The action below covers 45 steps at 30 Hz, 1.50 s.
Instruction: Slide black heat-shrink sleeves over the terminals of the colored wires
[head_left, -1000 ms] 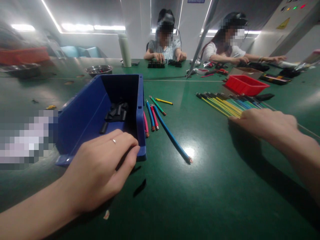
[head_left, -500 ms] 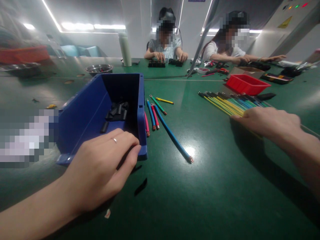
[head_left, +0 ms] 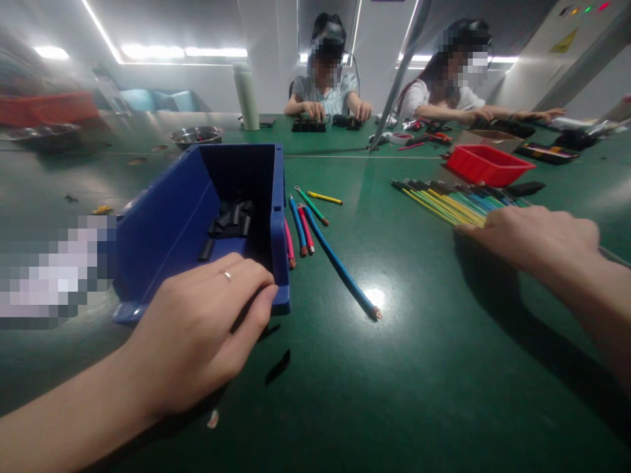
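My left hand [head_left: 197,335] rests on the front lip of a blue plastic bin [head_left: 167,223], fingers curled together over the rim, a ring on one finger. Short black tube pieces [head_left: 231,220] lie inside the bin. My right hand [head_left: 535,236] lies palm down on the near end of a row of coloured wires [head_left: 444,200], yellow, green and blue, with its fingers bent onto them. Between the hands lie loose wires: a long blue one [head_left: 340,266], short red and blue ones [head_left: 302,230], and a yellow one [head_left: 323,198].
A black tube piece [head_left: 277,368] lies on the green table near my left hand. A red tray [head_left: 488,164] stands beyond the wire row. A steel bowl [head_left: 194,136], a pale bottle [head_left: 245,97] and a slanted metal pole [head_left: 394,85] are farther back. Two people work across the table.
My right hand has slid slightly right and away over the wire ends. My left hand and the bin have stayed put.
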Motion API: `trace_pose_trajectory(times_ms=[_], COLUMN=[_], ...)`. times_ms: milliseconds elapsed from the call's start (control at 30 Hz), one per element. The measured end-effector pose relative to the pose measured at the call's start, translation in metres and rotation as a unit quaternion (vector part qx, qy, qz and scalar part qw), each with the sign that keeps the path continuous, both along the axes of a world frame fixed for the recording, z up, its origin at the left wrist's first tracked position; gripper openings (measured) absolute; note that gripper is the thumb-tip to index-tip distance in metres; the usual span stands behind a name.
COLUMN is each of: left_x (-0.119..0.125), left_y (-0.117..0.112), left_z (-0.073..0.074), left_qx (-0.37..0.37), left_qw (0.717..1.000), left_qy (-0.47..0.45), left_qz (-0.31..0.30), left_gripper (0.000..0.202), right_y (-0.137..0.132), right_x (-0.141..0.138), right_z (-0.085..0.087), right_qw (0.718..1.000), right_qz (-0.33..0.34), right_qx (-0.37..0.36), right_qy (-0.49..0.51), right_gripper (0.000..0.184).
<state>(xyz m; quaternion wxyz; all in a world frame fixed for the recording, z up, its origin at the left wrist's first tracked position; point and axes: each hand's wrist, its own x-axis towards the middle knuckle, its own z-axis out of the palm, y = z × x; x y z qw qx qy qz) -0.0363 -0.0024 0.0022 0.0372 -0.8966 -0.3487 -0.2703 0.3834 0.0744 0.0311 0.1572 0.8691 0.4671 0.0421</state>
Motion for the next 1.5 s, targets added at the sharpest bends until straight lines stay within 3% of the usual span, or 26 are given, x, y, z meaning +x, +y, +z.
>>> trace_pose_trajectory(times_ms=[233, 433, 567, 867, 1000, 1167, 1333, 1500], left_x=[0.001, 0.001, 0.001, 0.002, 0.002, 0.003, 0.003, 0.003], left_y=[0.002, 0.003, 0.002, 0.001, 0.002, 0.001, 0.002, 0.001], left_z=[-0.001, -0.001, -0.002, -0.002, -0.002, -0.001, 0.0, -0.002], left_qx=[0.006, 0.001, 0.01, 0.012, 0.013, 0.015, 0.012, 0.036], left_qw=[1.0, 1.0, 1.0, 1.0, 1.0, 1.0, 1.0, 0.999], left_qy=[0.002, -0.001, 0.004, 0.008, 0.008, 0.008, 0.006, 0.03], left_qz=[-0.005, -0.007, -0.011, -0.007, -0.005, -0.001, -0.001, 0.011], left_gripper=[0.022, 0.024, 0.03, 0.032, 0.032, 0.033, 0.031, 0.039], right_y=[-0.019, -0.028, -0.033, -0.046, -0.05, -0.054, -0.06, -0.062], right_x=[-0.034, -0.067, -0.084, -0.108, -0.114, -0.113, -0.113, -0.115], right_z=[0.002, -0.007, -0.015, -0.017, -0.02, -0.026, -0.026, -0.02], right_qw=[0.995, 0.977, 0.961, 0.948, 0.927, 0.873, 0.862, 0.871], right_qz=[0.099, 0.204, 0.269, 0.309, 0.357, 0.447, 0.445, 0.398], right_qx=[-0.005, -0.052, -0.035, -0.019, -0.017, -0.002, 0.031, 0.01], right_qy=[0.004, 0.044, 0.049, 0.075, 0.117, 0.196, 0.242, 0.287], right_gripper=[0.063, 0.044, 0.038, 0.039, 0.039, 0.047, 0.059, 0.038])
